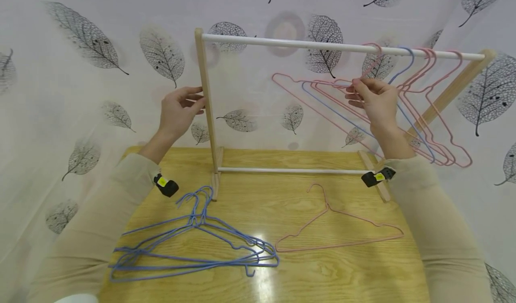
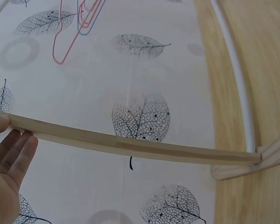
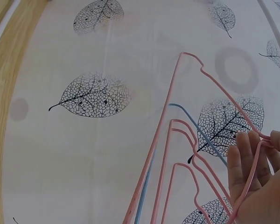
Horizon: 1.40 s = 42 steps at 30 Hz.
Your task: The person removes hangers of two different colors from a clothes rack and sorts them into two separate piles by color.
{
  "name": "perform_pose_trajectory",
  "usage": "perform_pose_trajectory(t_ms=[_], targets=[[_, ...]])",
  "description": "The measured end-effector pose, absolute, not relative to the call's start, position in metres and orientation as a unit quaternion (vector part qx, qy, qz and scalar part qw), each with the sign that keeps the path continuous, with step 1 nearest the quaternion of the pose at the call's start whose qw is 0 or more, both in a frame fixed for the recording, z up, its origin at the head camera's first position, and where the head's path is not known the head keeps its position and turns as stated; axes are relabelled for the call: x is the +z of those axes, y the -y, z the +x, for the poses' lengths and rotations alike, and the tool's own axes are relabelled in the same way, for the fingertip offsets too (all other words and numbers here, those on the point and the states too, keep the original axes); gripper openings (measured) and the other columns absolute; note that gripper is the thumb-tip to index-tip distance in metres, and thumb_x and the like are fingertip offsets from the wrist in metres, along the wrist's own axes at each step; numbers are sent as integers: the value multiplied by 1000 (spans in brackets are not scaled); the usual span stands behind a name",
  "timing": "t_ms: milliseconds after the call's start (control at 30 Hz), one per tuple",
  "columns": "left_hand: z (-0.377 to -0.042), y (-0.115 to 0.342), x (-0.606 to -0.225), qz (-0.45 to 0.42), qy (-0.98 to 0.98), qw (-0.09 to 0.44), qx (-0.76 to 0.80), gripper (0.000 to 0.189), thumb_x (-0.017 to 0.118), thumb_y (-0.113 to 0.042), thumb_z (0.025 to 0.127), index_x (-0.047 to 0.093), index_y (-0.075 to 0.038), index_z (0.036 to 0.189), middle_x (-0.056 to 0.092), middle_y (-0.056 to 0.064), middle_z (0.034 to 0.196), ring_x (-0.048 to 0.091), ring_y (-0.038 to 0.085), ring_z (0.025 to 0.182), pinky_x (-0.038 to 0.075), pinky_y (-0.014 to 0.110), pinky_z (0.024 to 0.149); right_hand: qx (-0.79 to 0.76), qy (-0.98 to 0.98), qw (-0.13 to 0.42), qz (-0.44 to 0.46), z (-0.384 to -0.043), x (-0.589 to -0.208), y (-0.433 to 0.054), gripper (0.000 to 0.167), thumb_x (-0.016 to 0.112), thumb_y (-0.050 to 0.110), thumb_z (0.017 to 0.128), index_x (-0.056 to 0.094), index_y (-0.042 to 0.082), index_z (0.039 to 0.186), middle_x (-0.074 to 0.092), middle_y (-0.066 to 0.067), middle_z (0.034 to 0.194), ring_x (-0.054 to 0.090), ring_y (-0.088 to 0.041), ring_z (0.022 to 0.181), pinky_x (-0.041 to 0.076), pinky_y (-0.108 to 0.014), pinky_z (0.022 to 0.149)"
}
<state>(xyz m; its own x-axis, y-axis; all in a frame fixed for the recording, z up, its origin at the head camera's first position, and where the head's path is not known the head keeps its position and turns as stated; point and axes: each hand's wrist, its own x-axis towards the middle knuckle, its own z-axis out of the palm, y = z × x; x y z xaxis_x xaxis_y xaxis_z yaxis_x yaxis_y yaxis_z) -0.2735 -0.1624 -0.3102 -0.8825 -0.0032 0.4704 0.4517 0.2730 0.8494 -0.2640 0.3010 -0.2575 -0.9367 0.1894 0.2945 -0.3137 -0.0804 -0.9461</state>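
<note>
My left hand (image 1: pixel 179 110) pinches the left wooden post (image 1: pixel 204 66) of a small garment rack; the left wrist view has its thumb on the near face of the post (image 2: pixel 116 142). At the rack's right side, my right hand (image 1: pixel 379 101) pinches a pink hanger (image 3: pixel 226 92) near its neck, and the hook of this hanger is over the white top rail (image 1: pixel 282 42). Just to the right of it hang a blue hanger (image 1: pixel 413 57) and several more pink hangers (image 1: pixel 461 61), close together on the rail.
On the wooden table (image 1: pixel 306 280), several blue hangers (image 1: pixel 189 266) lie in an overlapping pile at front left. One pink hanger (image 1: pixel 340 245) lies flat at front right. A white lower bar (image 1: pixel 290 171) joins the rack's feet. A leaf-patterned sheet (image 1: pixel 250 7) covers the background.
</note>
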Motion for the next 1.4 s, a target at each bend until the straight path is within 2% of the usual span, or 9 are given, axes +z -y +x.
perform_pose_trajectory(t_ms=[400, 533, 833, 1000, 1267, 1400], targets=[[-273, 162, -310, -145, 778, 196, -579, 32, 72, -8, 100, 71, 3, 130, 79, 9, 104, 72, -7, 78, 67, 12, 77, 758, 618, 195, 65, -254, -245, -318, 18, 82, 12, 91, 79, -2, 103, 82, -7, 83, 80, -17, 69, 71, -28, 71], [-274, 162, -310, -145, 778, 196, -579, 31, 72, -8, 100, 72, 3, 130, 79, 7, 104, 72, -7, 78, 67, 12, 77, 761, 614, 197, 69, -246, -243, -323, 21, 83, 11, 91, 79, -4, 104, 82, -8, 84, 80, -18, 69, 71, -28, 72], [-274, 162, -310, -144, 773, 193, -588, 32, 72, -8, 100, 71, 3, 130, 78, -4, 98, 72, -7, 78, 67, 12, 77, 759, 625, 168, 64, -222, -242, -331, 25, 82, 13, 91, 78, -4, 109, 82, -8, 87, 81, -18, 74, 71, -28, 76], [-274, 162, -310, -145, 775, 194, -583, 31, 72, -8, 100, 71, 3, 130, 79, 2, 101, 72, -7, 78, 67, 12, 77, 746, 642, 157, 80, -208, -251, -331, 26, 80, 11, 93, 77, -6, 112, 82, -8, 88, 81, -17, 75, 71, -26, 77], [-274, 162, -310, -144, 776, 199, -580, 31, 72, -7, 100, 72, 4, 129, 79, 4, 101, 72, -8, 77, 67, 12, 75, 727, 669, 131, 83, -186, -271, -325, 15, 76, 10, 97, 80, -2, 106, 83, -5, 86, 81, -15, 76, 71, -24, 77], [-273, 162, -310, -143, 778, 200, -578, 31, 72, -8, 100, 72, 3, 129, 80, 9, 104, 72, -8, 77, 67, 11, 75, 716, 685, 105, 80, -176, -280, -323, 14, 74, 11, 99, 80, 1, 106, 83, -3, 86, 81, -14, 77, 71, -23, 77]])
